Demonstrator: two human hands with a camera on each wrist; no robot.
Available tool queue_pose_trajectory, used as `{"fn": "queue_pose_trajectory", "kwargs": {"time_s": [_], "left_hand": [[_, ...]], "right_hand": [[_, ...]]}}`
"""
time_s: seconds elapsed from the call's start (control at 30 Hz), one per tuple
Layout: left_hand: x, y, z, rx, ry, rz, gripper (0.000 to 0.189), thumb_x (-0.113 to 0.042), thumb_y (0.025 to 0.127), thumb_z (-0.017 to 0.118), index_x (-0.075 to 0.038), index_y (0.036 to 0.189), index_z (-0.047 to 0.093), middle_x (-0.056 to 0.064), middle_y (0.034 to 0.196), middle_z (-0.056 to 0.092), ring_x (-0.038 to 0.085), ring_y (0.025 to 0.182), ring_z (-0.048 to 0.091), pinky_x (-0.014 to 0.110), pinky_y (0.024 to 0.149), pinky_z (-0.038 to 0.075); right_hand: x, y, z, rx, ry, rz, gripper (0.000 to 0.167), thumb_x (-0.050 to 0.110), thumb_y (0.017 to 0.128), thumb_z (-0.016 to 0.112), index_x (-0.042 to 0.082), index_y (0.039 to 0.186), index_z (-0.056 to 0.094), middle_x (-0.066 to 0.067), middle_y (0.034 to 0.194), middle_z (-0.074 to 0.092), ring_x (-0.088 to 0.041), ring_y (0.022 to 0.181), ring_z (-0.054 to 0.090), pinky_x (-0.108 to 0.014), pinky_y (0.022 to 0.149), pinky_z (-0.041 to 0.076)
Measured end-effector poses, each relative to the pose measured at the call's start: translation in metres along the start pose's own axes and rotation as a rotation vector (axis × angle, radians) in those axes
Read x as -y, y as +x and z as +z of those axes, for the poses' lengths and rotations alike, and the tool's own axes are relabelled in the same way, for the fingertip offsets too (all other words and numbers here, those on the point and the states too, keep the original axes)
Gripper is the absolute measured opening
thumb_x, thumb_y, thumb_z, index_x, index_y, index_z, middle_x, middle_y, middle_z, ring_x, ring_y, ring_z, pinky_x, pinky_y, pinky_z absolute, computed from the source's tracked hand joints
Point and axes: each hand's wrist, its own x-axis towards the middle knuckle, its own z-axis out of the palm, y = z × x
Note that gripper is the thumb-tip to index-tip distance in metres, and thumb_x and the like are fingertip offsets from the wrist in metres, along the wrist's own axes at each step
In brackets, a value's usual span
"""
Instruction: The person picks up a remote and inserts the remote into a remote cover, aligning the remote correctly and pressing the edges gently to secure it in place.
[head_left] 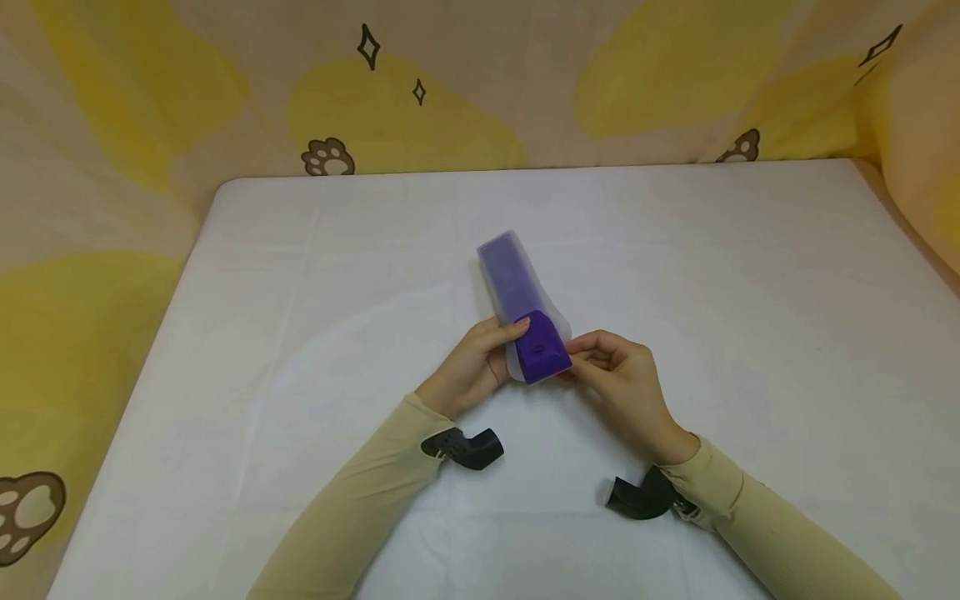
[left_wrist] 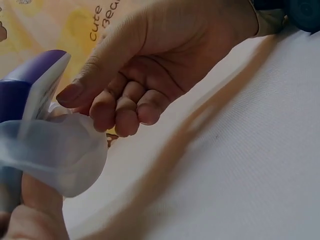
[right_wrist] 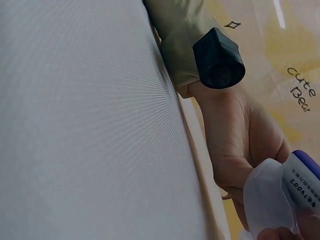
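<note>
A purple remote control [head_left: 543, 354] slants away over the table, its long far part inside a translucent soft sleeve [head_left: 517, 279]. Its bare purple end points toward me. My left hand [head_left: 471, 367] grips the remote at this near end, thumb on top and fingers underneath. At the right side of that end, my right hand [head_left: 628, 385] pinches the sleeve's edge between thumb and forefinger. The sleeve's loose mouth [left_wrist: 75, 155] bulges out beside the remote in the left wrist view. Printed lettering with "TV002" shows on the remote's pale underside [right_wrist: 302, 187] in the right wrist view.
A white cloth covers the table [head_left: 337, 275]. Behind it and at the sides hangs a yellow and cream curtain [head_left: 465, 125] with paw prints. A black wrist camera [head_left: 476, 450] sits at the left cuff, another black camera [head_left: 641, 497] at the right cuff.
</note>
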Motion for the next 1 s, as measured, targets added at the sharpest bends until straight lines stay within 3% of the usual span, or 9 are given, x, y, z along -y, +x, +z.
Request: {"fn": "queue_pose_trajectory", "kwargs": {"time_s": [0.27, 0.6, 0.8, 1.0], "left_hand": [[-0.0001, -0.0008, -0.0002, 0.043, -0.001, -0.028, 0.042, -0.004, 0.1, 0.034, 0.01, 0.138, 0.027, 0.006, 0.106, 0.059, 0.014, 0.096, 0.063, 0.029, 0.082, 0.052], [-0.0004, -0.0006, -0.0009, 0.031, 0.01, -0.03, 0.04, -0.005, 0.099, 0.036, 0.01, 0.136, 0.03, 0.006, 0.105, 0.061, 0.015, 0.094, 0.063, 0.03, 0.08, 0.053], [-0.0027, -0.0004, -0.003, 0.008, 0.081, -0.011, 0.041, -0.003, 0.098, 0.039, 0.011, 0.136, 0.031, 0.006, 0.105, 0.06, 0.014, 0.095, 0.063, 0.029, 0.082, 0.052], [-0.0074, 0.0022, -0.0087, -0.07, 0.208, 0.001, 0.04, -0.002, 0.095, 0.047, 0.012, 0.131, 0.037, 0.008, 0.105, 0.061, 0.015, 0.093, 0.064, 0.033, 0.086, 0.051]], "right_hand": [[-0.0007, -0.0007, 0.0018, -0.052, -0.073, -0.074, 0.005, -0.016, 0.081, 0.063, -0.013, 0.085, 0.062, -0.012, 0.071, 0.066, -0.016, 0.063, 0.066, -0.024, 0.059, 0.055], [-0.0044, -0.0008, 0.0037, -0.078, -0.177, -0.221, 0.009, -0.02, 0.079, 0.061, -0.013, 0.084, 0.064, -0.018, 0.074, 0.066, -0.011, 0.064, 0.064, -0.017, 0.059, 0.053], [-0.0051, 0.0015, 0.0015, -0.026, -0.226, -0.227, 0.008, -0.017, 0.08, 0.06, -0.01, 0.084, 0.064, -0.014, 0.072, 0.067, -0.013, 0.062, 0.063, -0.016, 0.058, 0.051], [-0.0027, 0.0029, -0.0029, 0.079, -0.269, -0.164, 0.011, -0.015, 0.082, 0.057, -0.005, 0.083, 0.064, -0.009, 0.067, 0.066, -0.018, 0.057, 0.062, -0.018, 0.055, 0.051]]}}
